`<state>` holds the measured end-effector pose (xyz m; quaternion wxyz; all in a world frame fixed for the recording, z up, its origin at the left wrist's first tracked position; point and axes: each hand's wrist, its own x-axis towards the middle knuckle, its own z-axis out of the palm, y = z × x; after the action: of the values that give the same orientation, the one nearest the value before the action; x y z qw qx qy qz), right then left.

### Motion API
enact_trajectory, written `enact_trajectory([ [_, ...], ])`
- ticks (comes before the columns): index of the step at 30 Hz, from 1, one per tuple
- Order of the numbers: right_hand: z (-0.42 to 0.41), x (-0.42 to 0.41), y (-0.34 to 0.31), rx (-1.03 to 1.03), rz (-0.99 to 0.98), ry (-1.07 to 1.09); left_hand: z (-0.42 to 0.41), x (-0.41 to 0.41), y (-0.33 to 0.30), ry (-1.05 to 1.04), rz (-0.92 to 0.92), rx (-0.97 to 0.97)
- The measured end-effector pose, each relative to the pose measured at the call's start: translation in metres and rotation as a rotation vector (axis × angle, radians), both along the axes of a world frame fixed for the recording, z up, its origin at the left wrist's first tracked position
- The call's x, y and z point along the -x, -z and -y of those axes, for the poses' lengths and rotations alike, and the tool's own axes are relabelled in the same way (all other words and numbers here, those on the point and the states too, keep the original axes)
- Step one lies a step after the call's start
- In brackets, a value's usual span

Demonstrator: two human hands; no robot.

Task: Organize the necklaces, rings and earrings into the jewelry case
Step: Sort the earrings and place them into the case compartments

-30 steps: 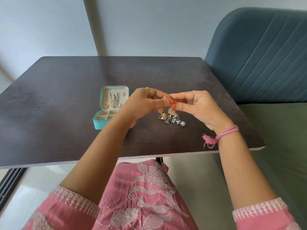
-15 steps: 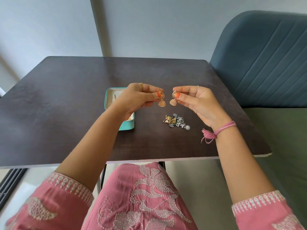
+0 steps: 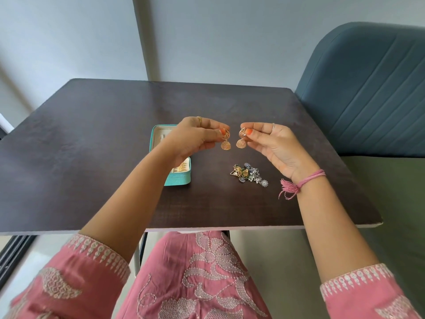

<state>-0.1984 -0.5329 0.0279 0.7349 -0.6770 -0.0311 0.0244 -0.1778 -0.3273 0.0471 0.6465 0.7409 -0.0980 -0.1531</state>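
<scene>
My left hand point(image 3: 195, 139) pinches a gold bell-shaped earring point(image 3: 225, 142) that dangles above the dark table. My right hand point(image 3: 273, 146) pinches the matching gold earring point(image 3: 240, 141) a short gap to the right. Both earrings hang in the air, apart from each other. The open teal jewelry case point(image 3: 177, 179) sits under my left wrist and forearm, mostly hidden; gold pieces show in its near compartment. A small heap of loose jewelry point(image 3: 249, 175) with gold and silver flower shapes lies on the table below my right hand.
The dark wooden table point(image 3: 92, 146) has its front edge near my lap. A blue upholstered chair point(image 3: 368, 93) stands close at the right side. A grey wall rises behind the table.
My hands have drawn apart, each with one gold earring, and lifted above the heap. The view has shifted, so my left arm now covers most of the case.
</scene>
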Motion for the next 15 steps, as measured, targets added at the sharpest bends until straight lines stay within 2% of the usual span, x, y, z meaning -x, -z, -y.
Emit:
enact_trajectory([
  [8, -0.003, -0.018, 0.003, 0.047, -0.053, 0.029, -0.004, -0.018, 0.007, 0.013, -0.057, -0.058],
  [15, -0.009, -0.047, 0.012, 0.041, -0.240, -0.043, -0.001, -0.050, 0.011, 0.049, -0.175, -0.182],
])
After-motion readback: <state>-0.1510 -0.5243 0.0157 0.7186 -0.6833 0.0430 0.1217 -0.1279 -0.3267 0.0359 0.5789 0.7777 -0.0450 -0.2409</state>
